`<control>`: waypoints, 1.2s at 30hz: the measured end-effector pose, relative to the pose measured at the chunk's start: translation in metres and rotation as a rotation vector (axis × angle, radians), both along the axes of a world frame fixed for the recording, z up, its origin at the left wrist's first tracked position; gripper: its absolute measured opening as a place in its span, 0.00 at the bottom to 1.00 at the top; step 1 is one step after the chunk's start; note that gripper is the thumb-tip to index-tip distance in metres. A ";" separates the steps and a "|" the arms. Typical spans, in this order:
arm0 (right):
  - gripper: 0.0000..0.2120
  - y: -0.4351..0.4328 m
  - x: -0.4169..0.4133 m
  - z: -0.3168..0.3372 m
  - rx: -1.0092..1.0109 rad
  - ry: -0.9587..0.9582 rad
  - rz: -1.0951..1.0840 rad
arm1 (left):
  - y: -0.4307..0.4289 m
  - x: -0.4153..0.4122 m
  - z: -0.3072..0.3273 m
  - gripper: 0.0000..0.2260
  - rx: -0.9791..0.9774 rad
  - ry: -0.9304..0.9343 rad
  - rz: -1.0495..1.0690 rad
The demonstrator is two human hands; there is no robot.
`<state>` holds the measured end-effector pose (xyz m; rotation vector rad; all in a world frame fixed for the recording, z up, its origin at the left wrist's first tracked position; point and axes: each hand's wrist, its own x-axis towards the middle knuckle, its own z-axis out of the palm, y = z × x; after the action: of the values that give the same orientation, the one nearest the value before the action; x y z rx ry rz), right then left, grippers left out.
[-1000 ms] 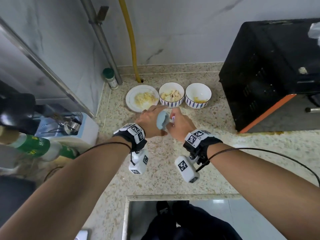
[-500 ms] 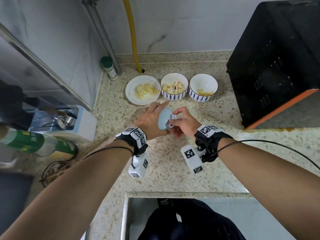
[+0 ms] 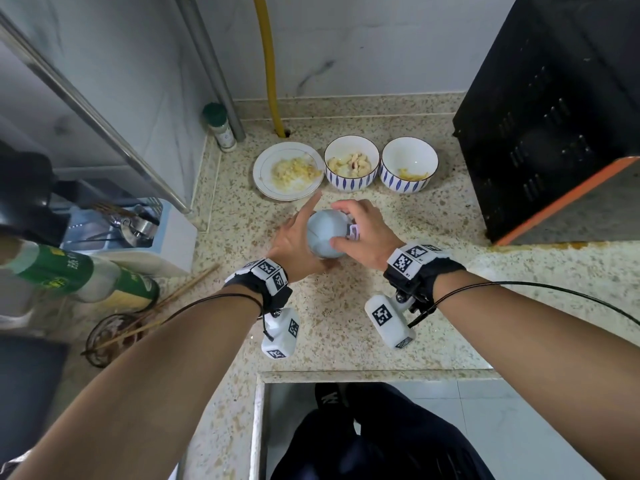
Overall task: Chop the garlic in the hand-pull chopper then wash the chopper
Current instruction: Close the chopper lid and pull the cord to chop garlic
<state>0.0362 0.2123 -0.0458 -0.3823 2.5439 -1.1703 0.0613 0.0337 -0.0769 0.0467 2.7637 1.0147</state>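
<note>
**Desk:** What's just changed on your feed?

**Me:** The chopper (image 3: 327, 233) has turned. A second ago I saw it edge-on between the hands; now its domed lid faces me. My right grip (image 3: 363, 233) had been pinching the pull tab (image 3: 353, 232). It's now curled over the lid, with the tab tucked under its fingers. My left grip (image 3: 294, 237) cups the chopper from nine o'clock, thumb hooked underneath and index finger pointing straight out.

**Desk:** Is it down on the tabletop?

**Me:** It's just above or on it; I can't tell which. I'd call this bracing for a pull on the cord.

**Desk:** And the garlic?

**Me:** There's a chopped pile on the plate (image 3: 259, 171) at eleven o'clock and whole cloves in the striped bowl (image 3: 349, 183) at twelve. The second bowl (image 3: 408, 183) at one holds only scraps. So some garlic is already chopped, and washing isn't close.

**Desk:** What about the surroundings?

**Me:** It's a speckled stone tabletop (image 3: 346, 323) with marbled walls and a yellow pipe (image 3: 268, 64) at twelve. There's a black appliance (image 3: 554, 116) at two, and a green bottle (image 3: 86, 275) and chopsticks (image 3: 166, 306) at eight.
</note>
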 end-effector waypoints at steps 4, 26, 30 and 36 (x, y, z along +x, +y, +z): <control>0.35 0.009 0.006 0.002 -0.031 -0.029 0.049 | 0.002 0.001 -0.004 0.56 0.036 -0.005 0.018; 0.09 0.015 0.009 0.004 -0.196 -0.118 -0.258 | 0.008 -0.019 0.012 0.49 -0.132 -0.105 -0.033; 0.12 0.020 0.008 0.009 -0.103 -0.005 -0.218 | 0.013 -0.022 0.020 0.48 -0.213 -0.128 -0.076; 0.08 0.025 0.005 0.013 -0.068 0.095 -0.138 | 0.016 -0.024 0.026 0.47 -0.247 -0.159 -0.103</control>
<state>0.0410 0.2371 -0.0333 -0.2888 2.6537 -1.3199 0.0375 0.0492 -0.0510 0.0679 2.6867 0.6180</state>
